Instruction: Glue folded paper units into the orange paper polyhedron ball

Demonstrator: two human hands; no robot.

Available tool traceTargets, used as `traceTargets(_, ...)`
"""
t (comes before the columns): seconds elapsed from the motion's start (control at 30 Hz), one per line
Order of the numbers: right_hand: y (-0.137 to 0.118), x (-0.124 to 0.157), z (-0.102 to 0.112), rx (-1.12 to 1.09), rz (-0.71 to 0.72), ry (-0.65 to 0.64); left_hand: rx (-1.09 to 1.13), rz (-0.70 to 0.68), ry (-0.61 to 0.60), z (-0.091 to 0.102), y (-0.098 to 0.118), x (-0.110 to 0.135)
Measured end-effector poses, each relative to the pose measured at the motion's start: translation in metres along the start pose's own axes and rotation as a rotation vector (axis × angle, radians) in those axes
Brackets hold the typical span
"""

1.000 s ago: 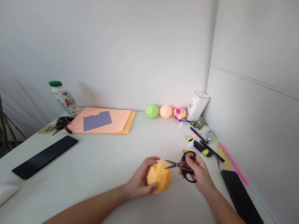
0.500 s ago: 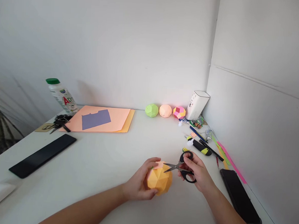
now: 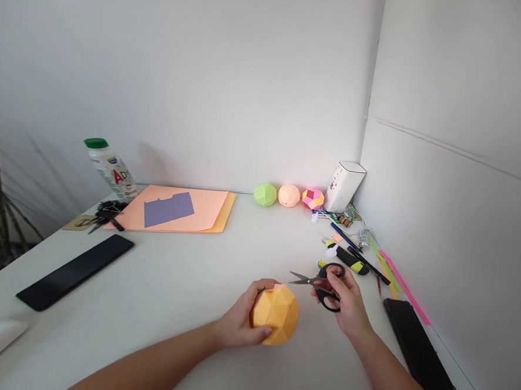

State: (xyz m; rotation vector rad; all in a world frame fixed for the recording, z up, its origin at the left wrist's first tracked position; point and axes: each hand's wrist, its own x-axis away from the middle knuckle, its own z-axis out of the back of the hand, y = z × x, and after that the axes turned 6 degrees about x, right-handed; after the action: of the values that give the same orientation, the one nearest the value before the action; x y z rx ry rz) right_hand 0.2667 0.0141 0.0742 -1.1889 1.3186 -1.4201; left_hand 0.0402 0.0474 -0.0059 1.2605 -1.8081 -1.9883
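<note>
My left hand [image 3: 240, 322] is closed around an orange faceted paper ball [image 3: 276, 313] that rests on the white table [image 3: 171, 283]. My right hand [image 3: 346, 303] grips a pair of black-handled scissors [image 3: 319, 283]. The blades point left, slightly apart, just above and to the right of the ball without touching it.
Three paper balls, green [image 3: 265, 194], peach [image 3: 289, 195] and pink-yellow [image 3: 312, 198], line the back wall beside a white box [image 3: 344, 185]. Pens and paper strips [image 3: 358, 254] lie at right, a phone [image 3: 419, 349] near my right forearm. Orange sheets [image 3: 175, 209], bottle [image 3: 111, 169], keys and a black bar [image 3: 74, 272] lie at left.
The scissors have lifted off the ball and moved up and right. The small pink flap seen on top of the ball before is gone from view. My left hand turned the ball slightly.
</note>
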Motion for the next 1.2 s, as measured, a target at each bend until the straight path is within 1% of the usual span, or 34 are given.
traceTargets(0.03,0.002,-0.001,0.002,0.110,0.105,0.009,0.010,0.012,0.010,0.000,0.001,0.000)
traceTargets(0.07,0.005,-0.003,0.004,0.286,0.246,0.011,0.017,0.017,0.019,0.000,0.001,0.000)
traceTargets(0.17,0.016,-0.007,0.007,0.958,0.719,-0.046,0.020,0.016,0.034,0.000,0.001,0.001)
traceTargets(0.2,0.020,-0.008,0.007,1.093,0.808,-0.082,0.017,0.015,0.039,0.000,0.001,0.001)
traceTargets(0.23,0.023,-0.008,0.007,1.176,0.857,-0.114,0.012,0.013,0.043,0.000,0.000,0.002)
traceTargets(0.27,0.025,-0.009,0.006,1.226,0.876,-0.146,0.007,0.010,0.046,0.001,-0.001,0.002)
traceTargets(0.37,0.024,-0.007,0.003,1.314,0.862,-0.205,-0.009,0.000,0.040,0.001,-0.003,0.003)
traceTargets(0.43,0.019,-0.004,0.002,1.403,0.792,-0.248,-0.036,-0.023,0.022,0.000,-0.004,0.002)
traceTargets(0.53,0.012,0.001,0.000,1.525,0.629,-0.299,-0.111,-0.087,-0.009,-0.002,-0.003,0.002)
traceTargets(0.57,0.011,0.003,0.000,1.537,0.597,-0.306,-0.147,-0.112,-0.014,-0.002,-0.004,0.002)
traceTargets(0.63,0.010,0.006,-0.002,1.500,0.608,-0.295,-0.229,-0.159,-0.022,-0.003,-0.005,0.002)
traceTargets(0.7,0.011,0.009,-0.005,1.382,0.696,-0.265,-0.309,-0.195,-0.032,-0.002,-0.006,0.003)
traceTargets(0.77,0.012,0.013,-0.009,1.173,0.823,-0.241,-0.377,-0.226,-0.047,-0.002,-0.006,0.003)
traceTargets(0.83,0.012,0.016,-0.013,0.970,0.936,-0.269,-0.433,-0.257,-0.060,-0.002,-0.004,0.002)
traceTargets(0.87,0.012,0.017,-0.015,0.913,0.981,-0.304,-0.451,-0.270,-0.071,-0.002,-0.002,0.000)
traceTargets(0.93,0.012,0.019,-0.018,0.889,1.047,-0.386,-0.461,-0.286,-0.107,-0.003,0.003,-0.004)
traceTargets(1.03,0.016,0.019,-0.020,0.901,1.085,-0.471,-0.460,-0.305,-0.154,-0.005,0.010,-0.009)
traceTargets(1.2,0.022,0.016,-0.019,0.891,1.105,-0.472,-0.492,-0.348,-0.140,-0.007,0.012,-0.011)
